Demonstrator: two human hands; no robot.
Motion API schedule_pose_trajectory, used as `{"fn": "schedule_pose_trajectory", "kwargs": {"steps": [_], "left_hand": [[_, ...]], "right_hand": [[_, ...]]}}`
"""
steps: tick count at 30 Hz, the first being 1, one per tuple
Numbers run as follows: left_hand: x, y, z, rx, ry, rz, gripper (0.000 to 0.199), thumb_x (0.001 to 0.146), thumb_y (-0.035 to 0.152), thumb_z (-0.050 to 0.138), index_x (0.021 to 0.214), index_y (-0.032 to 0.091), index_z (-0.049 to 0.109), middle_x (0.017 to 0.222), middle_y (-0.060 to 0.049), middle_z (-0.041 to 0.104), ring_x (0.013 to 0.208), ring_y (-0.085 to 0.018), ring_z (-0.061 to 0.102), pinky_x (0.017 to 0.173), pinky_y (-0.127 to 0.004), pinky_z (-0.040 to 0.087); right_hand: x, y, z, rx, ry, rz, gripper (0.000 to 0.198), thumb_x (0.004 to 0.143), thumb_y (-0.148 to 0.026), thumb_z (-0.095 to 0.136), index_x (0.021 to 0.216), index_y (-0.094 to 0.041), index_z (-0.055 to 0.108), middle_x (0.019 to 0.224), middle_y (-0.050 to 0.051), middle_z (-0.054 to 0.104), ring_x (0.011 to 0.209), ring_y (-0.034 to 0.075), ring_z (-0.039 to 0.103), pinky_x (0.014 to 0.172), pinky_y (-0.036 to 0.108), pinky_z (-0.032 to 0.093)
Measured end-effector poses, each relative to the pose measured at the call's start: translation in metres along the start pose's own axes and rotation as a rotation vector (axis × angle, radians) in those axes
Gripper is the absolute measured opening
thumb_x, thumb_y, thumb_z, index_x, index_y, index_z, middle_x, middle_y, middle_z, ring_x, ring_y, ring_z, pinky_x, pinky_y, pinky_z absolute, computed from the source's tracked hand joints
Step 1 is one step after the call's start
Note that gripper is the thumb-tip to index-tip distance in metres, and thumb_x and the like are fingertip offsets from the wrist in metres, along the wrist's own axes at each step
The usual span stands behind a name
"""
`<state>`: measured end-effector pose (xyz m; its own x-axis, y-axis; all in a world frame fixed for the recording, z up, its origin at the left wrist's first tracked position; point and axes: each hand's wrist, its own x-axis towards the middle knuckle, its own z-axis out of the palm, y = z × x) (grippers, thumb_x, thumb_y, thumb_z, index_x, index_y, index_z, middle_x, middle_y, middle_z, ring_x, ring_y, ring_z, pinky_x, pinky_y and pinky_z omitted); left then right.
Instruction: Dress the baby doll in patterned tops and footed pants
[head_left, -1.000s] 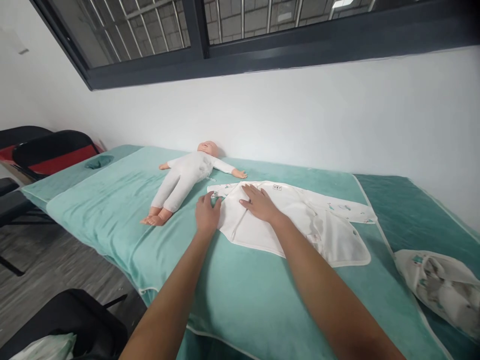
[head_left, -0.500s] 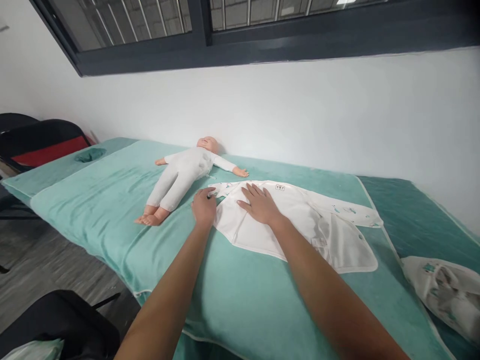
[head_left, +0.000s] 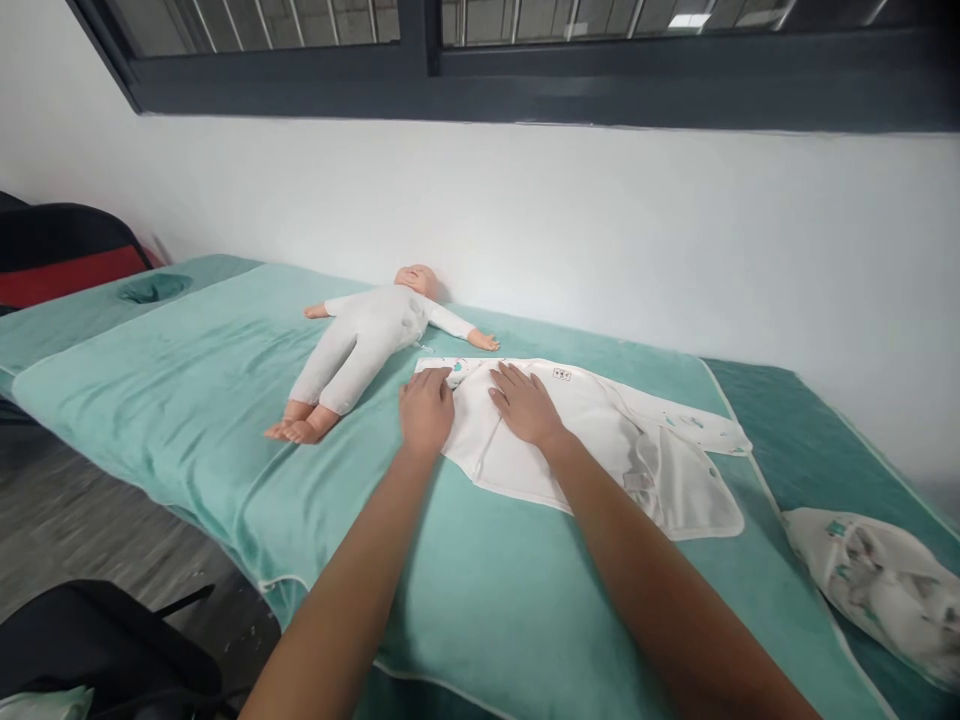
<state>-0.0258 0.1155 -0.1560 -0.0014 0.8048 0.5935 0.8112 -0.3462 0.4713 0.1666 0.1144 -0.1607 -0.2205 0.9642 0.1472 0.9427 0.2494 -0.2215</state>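
Observation:
A white baby top (head_left: 592,430) with patterned sleeves lies spread open on the green bed cover. My left hand (head_left: 426,408) rests palm down on its left sleeve, fingers lying flat over the fabric. On the upper left of the top's body, my right hand (head_left: 523,405) lies flat with the fingers stretched out. Beyond my left hand, a baby doll (head_left: 367,340) in a white bodysuit is on its back, arms spread, its feet toward the left front.
The green cover (head_left: 187,380) drapes over a bed against a white wall (head_left: 637,220). A rolled patterned cloth bundle (head_left: 877,580) sits at the right edge. Black chairs stand at the far left (head_left: 67,235) and lower left (head_left: 105,640). Above is a dark window frame (head_left: 525,90).
My left hand has gone from gripping the sleeve's end to lying flat on the sleeve, a little to the right. My right hand stays on the top. The camera view has shifted slightly.

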Motion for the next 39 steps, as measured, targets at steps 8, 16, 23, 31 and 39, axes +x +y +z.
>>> {"fn": "schedule_pose_trajectory", "kwargs": {"steps": [8,16,23,31,39], "left_hand": [[-0.043,0.037,-0.027,0.011,-0.233,0.407,0.021,0.097,0.022,0.044,0.097,0.02,0.065,0.102,-0.006,0.071,0.098,-0.022,0.06,0.084,-0.037,0.042],[-0.082,0.045,-0.053,-0.115,-0.343,0.439,0.035,0.098,0.028,0.043,0.065,0.019,0.051,0.072,-0.003,0.06,0.077,-0.017,0.051,0.074,-0.033,0.04],[-0.092,0.046,-0.061,-0.133,-0.346,0.392,0.034,0.098,0.027,0.043,0.066,0.02,0.052,0.073,-0.003,0.06,0.077,-0.018,0.049,0.075,-0.033,0.04],[-0.092,0.045,-0.06,-0.124,-0.346,0.363,0.034,0.098,0.031,0.042,0.068,0.021,0.055,0.077,-0.004,0.062,0.078,-0.019,0.052,0.076,-0.035,0.042],[-0.091,0.042,-0.058,-0.127,-0.329,0.36,0.033,0.098,0.03,0.042,0.069,0.021,0.054,0.077,-0.004,0.062,0.077,-0.019,0.052,0.077,-0.035,0.042]], "right_hand": [[0.004,-0.001,-0.001,-0.037,-0.037,0.069,0.065,0.102,-0.053,0.013,0.155,-0.019,0.03,0.165,0.006,0.017,0.153,0.022,0.013,0.121,0.049,0.015],[-0.016,0.02,-0.005,-0.046,-0.025,0.217,0.073,0.1,-0.057,0.009,0.157,-0.014,0.024,0.165,0.006,0.014,0.153,0.023,0.012,0.122,0.048,0.012],[-0.062,0.067,-0.018,-0.093,-0.017,0.441,0.077,0.099,-0.057,0.015,0.156,-0.007,0.024,0.165,0.014,0.014,0.153,0.027,0.012,0.121,0.048,0.016],[-0.115,0.053,-0.02,-0.116,0.012,0.504,0.08,0.099,-0.06,0.02,0.155,-0.003,0.025,0.161,0.026,0.018,0.149,0.036,0.021,0.117,0.05,0.024],[-0.189,0.042,-0.032,-0.041,0.029,0.169,0.068,0.1,-0.056,0.03,0.149,-0.01,0.039,0.161,0.018,0.028,0.15,0.03,0.022,0.119,0.047,0.025]]}}
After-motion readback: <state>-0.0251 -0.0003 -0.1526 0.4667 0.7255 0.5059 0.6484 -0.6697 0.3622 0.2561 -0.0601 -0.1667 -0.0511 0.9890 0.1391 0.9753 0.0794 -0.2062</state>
